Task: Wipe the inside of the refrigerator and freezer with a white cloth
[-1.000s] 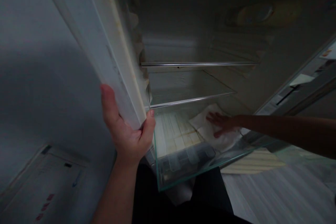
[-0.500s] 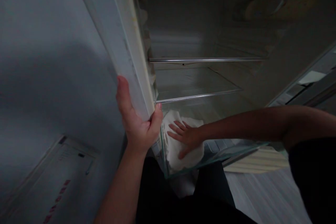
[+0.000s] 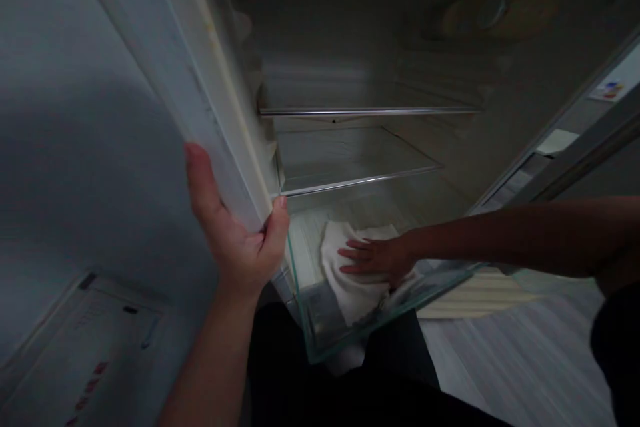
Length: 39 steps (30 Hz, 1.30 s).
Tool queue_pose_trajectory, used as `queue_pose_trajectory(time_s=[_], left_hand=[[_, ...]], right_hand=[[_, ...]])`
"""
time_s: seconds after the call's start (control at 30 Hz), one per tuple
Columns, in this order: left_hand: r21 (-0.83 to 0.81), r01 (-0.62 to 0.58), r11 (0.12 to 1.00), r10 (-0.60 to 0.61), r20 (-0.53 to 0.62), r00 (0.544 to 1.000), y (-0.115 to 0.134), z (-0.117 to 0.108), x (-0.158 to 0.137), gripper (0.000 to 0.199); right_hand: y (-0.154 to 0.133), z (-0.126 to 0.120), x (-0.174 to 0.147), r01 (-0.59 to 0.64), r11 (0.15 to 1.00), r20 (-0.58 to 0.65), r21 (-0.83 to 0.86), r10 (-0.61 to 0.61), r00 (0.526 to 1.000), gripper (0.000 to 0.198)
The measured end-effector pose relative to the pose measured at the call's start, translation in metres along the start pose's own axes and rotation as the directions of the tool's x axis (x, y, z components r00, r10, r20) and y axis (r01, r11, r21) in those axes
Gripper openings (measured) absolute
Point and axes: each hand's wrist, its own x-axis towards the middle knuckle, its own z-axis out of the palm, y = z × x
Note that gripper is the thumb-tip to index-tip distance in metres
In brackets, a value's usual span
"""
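Observation:
My left hand [image 3: 235, 240] is wrapped round the front edge of a white fridge side wall [image 3: 175, 53], thumb and fingers on opposite faces. Inside the dim cabinet, a glass shelf [image 3: 306, 320] with a greenish edge sits low, close to my legs. A crumpled white cloth [image 3: 345, 290] lies on that glass. My right hand [image 3: 377, 259] rests flat on the cloth with its fingers stretched out to the left; its thumb is hard to make out.
Further glass shelves with metal front trims [image 3: 370, 111] cross the cabinet above. A round fitting [image 3: 493, 12] shows on the dark right wall. The fridge's outer side bears red lettering [image 3: 90, 387]. Pale floorboards [image 3: 505, 360] lie at lower right.
My right hand has slid the cloth rightward over the glass, away from the shelf's left edge. My left hand keeps its grip on the wall edge; the view has shifted.

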Motion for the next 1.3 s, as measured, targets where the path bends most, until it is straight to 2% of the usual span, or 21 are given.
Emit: queue_pose_trajectory(time_s=[0.1,0.2,0.27,0.33,0.43,0.53,0.63,0.7,0.77,0.83,0.93,1.0,1.13,1.3], left_hand=[[0.027,-0.028,0.999,0.028,0.003,1.000,-0.002,-0.001,0.001,0.102],[0.031,-0.029,0.999,0.029,-0.008,1.000,-0.002,-0.001,0.002,0.100],[0.023,-0.041,0.999,0.041,-0.023,0.999,-0.001,-0.001,0.002,0.100],[0.028,-0.015,0.999,0.016,-0.023,1.000,0.002,-0.001,0.003,0.098],[0.053,0.053,0.997,-0.052,-0.008,0.999,0.008,-0.001,0.003,0.096],[0.059,0.062,0.996,-0.062,0.001,0.998,0.010,-0.002,0.002,0.096],[0.061,0.077,0.995,-0.078,0.010,0.997,0.010,-0.002,0.002,0.093],[0.071,0.075,0.995,-0.076,0.011,0.997,0.009,-0.002,0.002,0.093],[0.090,0.060,0.994,-0.061,0.008,0.998,0.008,-0.002,0.001,0.095],[0.114,0.059,0.992,-0.060,0.012,0.998,0.008,-0.002,0.001,0.096],[0.123,0.050,0.991,-0.051,0.007,0.999,0.007,-0.002,0.001,0.098],[0.120,0.065,0.991,-0.066,0.000,0.998,0.006,-0.002,0.000,0.098],[0.100,0.113,0.989,-0.113,-0.006,0.994,0.004,-0.001,-0.002,0.097],[0.094,0.123,0.988,-0.122,-0.014,0.992,0.009,0.000,-0.001,0.094]], right_hand=[[0.027,0.015,-0.065,-0.118,0.992,0.016,0.036,0.117,0.993,0.126],[0.043,0.032,-0.123,-0.309,0.951,0.122,0.007,0.305,0.944,0.138],[0.049,0.039,-0.146,-0.378,0.925,0.161,-0.024,0.377,0.912,0.142],[0.052,0.041,-0.151,-0.399,0.916,0.154,-0.047,0.401,0.903,0.138],[0.059,0.039,-0.128,-0.393,0.918,0.032,-0.055,0.395,0.918,0.123],[0.070,0.035,-0.078,-0.307,0.950,-0.162,-0.051,0.296,0.941,0.099],[0.081,0.026,-0.016,-0.292,0.954,-0.350,-0.067,0.251,0.902,0.077],[0.087,0.011,0.024,-0.266,0.956,-0.485,-0.127,0.174,0.857,0.075],[0.093,-0.012,0.060,-0.216,0.946,-0.574,-0.242,0.040,0.818,0.079],[0.100,-0.036,0.090,-0.196,0.908,-0.580,-0.369,-0.060,0.812,0.081],[0.113,-0.063,0.121,-0.202,0.827,-0.495,-0.525,-0.103,0.863,0.070],[0.121,-0.071,0.130,-0.187,0.774,-0.452,-0.605,-0.140,0.881,0.065],[0.130,-0.078,0.114,-0.172,0.728,-0.460,-0.664,-0.216,0.861,0.063],[0.125,-0.089,0.068,-0.306,0.763,-0.553,-0.570,-0.081,0.829,0.055]])
